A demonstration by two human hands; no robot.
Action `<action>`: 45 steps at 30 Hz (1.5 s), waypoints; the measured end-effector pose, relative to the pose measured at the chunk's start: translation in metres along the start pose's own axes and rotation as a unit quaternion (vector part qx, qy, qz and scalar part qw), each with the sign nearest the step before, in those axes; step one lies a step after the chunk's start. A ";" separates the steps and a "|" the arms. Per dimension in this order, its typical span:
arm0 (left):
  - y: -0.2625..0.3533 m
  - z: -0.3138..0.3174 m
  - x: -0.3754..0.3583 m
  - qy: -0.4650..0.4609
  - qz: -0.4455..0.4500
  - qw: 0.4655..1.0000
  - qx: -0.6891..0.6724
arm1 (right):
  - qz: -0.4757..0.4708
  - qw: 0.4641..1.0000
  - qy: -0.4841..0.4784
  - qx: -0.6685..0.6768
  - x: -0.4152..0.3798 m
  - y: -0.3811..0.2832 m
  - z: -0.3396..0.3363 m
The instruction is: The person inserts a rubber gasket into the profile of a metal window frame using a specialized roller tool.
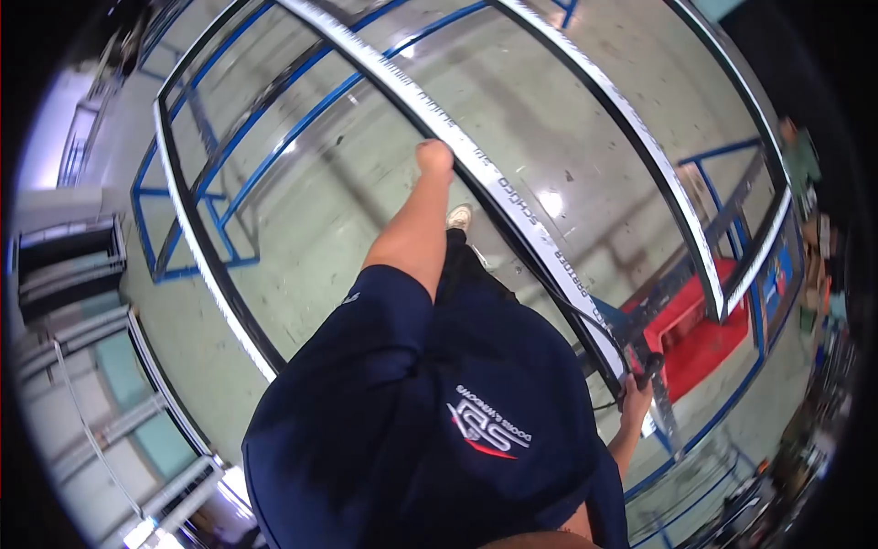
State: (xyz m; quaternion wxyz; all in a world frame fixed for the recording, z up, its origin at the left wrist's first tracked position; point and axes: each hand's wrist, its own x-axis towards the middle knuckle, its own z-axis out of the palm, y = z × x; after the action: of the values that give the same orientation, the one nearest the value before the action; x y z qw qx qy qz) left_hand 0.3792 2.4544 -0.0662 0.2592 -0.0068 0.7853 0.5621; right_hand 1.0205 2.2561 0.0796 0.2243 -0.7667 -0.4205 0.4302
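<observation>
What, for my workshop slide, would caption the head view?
Left hand on a printed bar, right hand holding a dark object near its end.

Frame (505,194) reads "SCHÜCO PARTNER"; shirt (357,448), "DOORS & WINDOWS".

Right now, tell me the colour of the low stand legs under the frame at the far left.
Blue stand legs, showing best in the head view.

So the big black-edged frame (512,197) is lying across blue metal stands (722,148), with white strips on its bars and "SCHÜCO PARTNER" lettering down a middle one. A thin black cord (583,311) loops along that bar's end, next to a dark tool (652,363), too blurry to make out.
</observation>
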 end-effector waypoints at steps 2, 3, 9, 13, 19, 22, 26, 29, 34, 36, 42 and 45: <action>0.020 -0.013 -0.024 0.019 -0.011 1.000 -0.005 | 0.004 1.000 -0.007 -0.002 -0.002 -0.007 -0.002; 0.027 -0.018 -0.030 0.017 0.003 1.000 0.014 | -0.004 1.000 -0.013 0.016 0.000 -0.011 0.001; 0.024 -0.023 -0.021 0.004 0.044 0.998 0.036 | 0.009 0.998 -0.030 0.051 0.000 -0.004 0.000; 0.018 -0.019 -0.031 0.015 0.007 1.000 -0.014 | 0.013 0.998 -0.022 0.056 0.000 -0.003 0.000; 0.020 -0.014 -0.053 0.006 -0.032 0.999 -0.027 | -0.002 0.999 -0.002 0.041 0.002 0.004 0.000; 0.018 -0.012 -0.053 0.010 -0.066 0.995 -0.074 | 0.000 0.999 -0.006 0.044 -0.001 0.000 -0.001; 0.011 -0.013 -0.070 0.019 -0.022 0.999 -0.033 | 0.001 0.998 -0.005 0.056 -0.004 -0.005 0.004; 0.012 -0.015 -0.074 -0.012 -0.044 0.997 -0.061 | 0.009 0.998 0.006 0.064 -0.005 -0.002 0.005; 0.025 -0.015 -0.087 0.004 -0.084 0.985 -0.148 | 0.007 0.998 -0.001 0.067 -0.002 0.004 0.002; 0.018 -0.012 -0.092 -0.001 -0.079 0.978 -0.192 | 0.008 0.998 -0.011 0.067 -0.001 0.005 0.000; 0.011 -0.010 -0.105 -0.032 -0.120 0.964 -0.236 | 0.017 0.998 0.002 0.066 -0.006 0.002 0.001; -0.001 -0.012 -0.092 -0.065 -0.135 0.965 -0.217 | 0.015 0.997 0.003 0.070 -0.004 0.001 0.002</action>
State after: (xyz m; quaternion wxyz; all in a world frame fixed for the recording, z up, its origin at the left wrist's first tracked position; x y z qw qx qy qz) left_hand 0.4548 2.4177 -0.0263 0.3750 -0.1323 0.6178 0.6784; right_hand 1.0182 2.2528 0.0798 0.2718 -0.7567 -0.3771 0.4597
